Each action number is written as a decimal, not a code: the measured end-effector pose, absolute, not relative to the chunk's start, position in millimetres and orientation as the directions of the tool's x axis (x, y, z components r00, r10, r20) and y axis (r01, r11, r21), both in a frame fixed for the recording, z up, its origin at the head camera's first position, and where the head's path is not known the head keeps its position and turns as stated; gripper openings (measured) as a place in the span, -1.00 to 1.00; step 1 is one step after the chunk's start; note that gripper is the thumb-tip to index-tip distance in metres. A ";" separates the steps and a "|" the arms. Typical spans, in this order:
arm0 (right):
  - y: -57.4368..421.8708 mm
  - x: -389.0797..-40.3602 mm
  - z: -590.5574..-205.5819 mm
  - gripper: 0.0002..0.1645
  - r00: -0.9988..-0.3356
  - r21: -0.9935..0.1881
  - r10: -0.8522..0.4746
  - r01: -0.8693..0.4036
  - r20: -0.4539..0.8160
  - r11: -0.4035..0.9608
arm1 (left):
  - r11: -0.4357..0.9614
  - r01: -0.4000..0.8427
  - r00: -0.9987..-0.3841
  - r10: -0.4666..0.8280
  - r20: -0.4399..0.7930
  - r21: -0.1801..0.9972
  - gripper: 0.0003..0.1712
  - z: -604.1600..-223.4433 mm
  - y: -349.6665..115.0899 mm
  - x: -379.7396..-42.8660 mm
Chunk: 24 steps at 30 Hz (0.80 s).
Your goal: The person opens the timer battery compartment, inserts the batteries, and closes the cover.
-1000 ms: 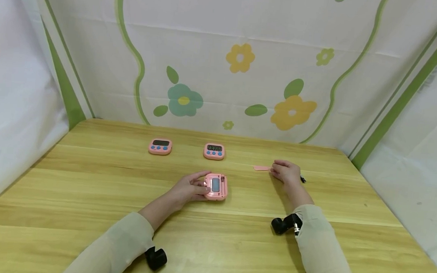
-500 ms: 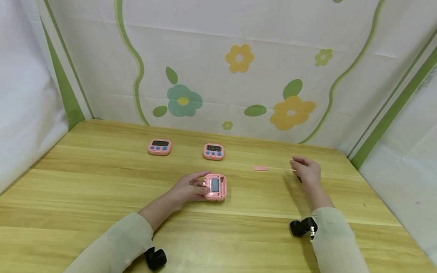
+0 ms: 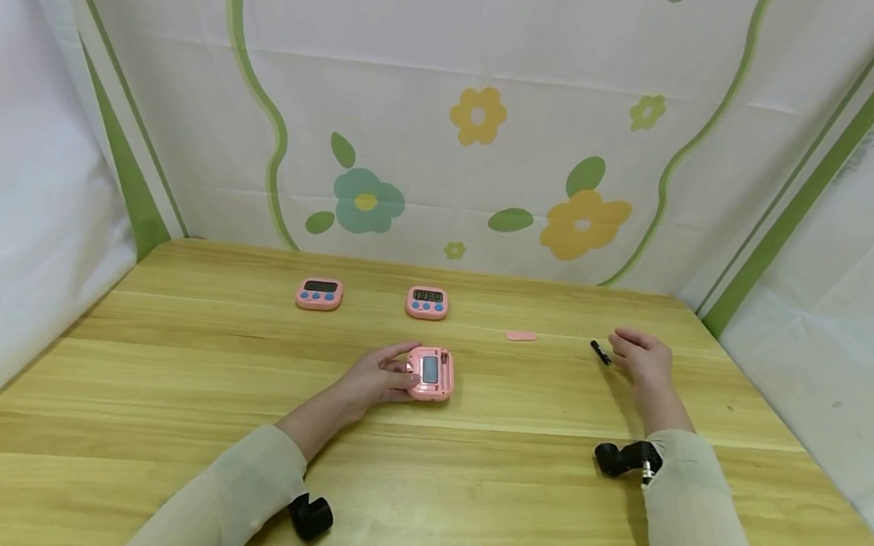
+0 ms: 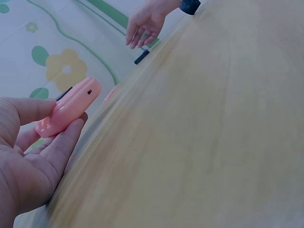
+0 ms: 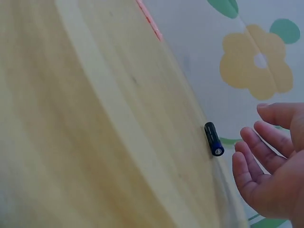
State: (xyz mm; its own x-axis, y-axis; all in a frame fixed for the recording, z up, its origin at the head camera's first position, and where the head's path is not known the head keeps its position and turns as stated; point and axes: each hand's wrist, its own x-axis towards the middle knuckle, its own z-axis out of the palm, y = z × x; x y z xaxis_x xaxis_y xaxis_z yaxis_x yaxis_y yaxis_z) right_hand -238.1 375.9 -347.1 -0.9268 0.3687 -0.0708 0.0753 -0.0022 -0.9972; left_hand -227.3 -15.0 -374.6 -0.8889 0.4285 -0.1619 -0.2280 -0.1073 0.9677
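My left hand (image 3: 376,379) holds a pink digital timer (image 3: 440,375) between thumb and fingers, its back facing up with the battery slot uncovered. In the left wrist view the timer (image 4: 71,107) is seen edge-on, pinched by the thumb above and fingers below. Just right of a dark battery (image 3: 601,352) on the table is my right hand (image 3: 644,361). Its fingers are loosely bent and hold nothing; the right wrist view shows a gap between them and the battery (image 5: 214,139). A slim pink battery cover (image 3: 521,337) lies left of the battery.
Two more pink timers lie face up farther back: one (image 3: 320,294) at the left, another (image 3: 428,303) near the middle with digits on its display. Behind the wooden table (image 3: 454,491) hangs a white curtain (image 3: 420,63) with a flower print.
My right hand has moved right, away from the pink cover and past the battery, which now shows fully. The left hand and its timer have stayed put.
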 end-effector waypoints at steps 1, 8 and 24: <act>377.2 -236.9 -348.6 -0.89 -0.927 -0.997 0.366 0.080 -0.076 -0.005 | -0.109 -0.228 -0.888 0.430 -0.161 0.968 -0.34 -374.6 -15.2 -227.2; 386.1 -232.8 -362.9 -0.68 -0.932 -0.997 0.358 0.075 -0.058 0.034 | -0.112 -0.232 -0.886 0.435 -0.162 0.966 -0.34 -373.9 -16.2 -227.2; 391.7 -239.3 -383.3 -0.49 -0.931 -0.832 0.352 0.117 0.099 0.542 | -0.125 -0.238 -0.881 0.445 -0.160 0.963 -0.31 -370.9 -15.0 -227.1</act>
State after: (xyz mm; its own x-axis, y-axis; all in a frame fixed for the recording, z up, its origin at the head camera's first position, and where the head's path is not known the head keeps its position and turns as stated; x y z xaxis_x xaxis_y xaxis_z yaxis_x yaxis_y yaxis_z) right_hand -239.3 391.7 -383.3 -0.9306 0.3523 0.0991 0.1166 0.5421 -0.8322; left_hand -227.1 -15.0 -370.9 -0.8814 0.4447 -0.1596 -0.2376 -0.1251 0.9633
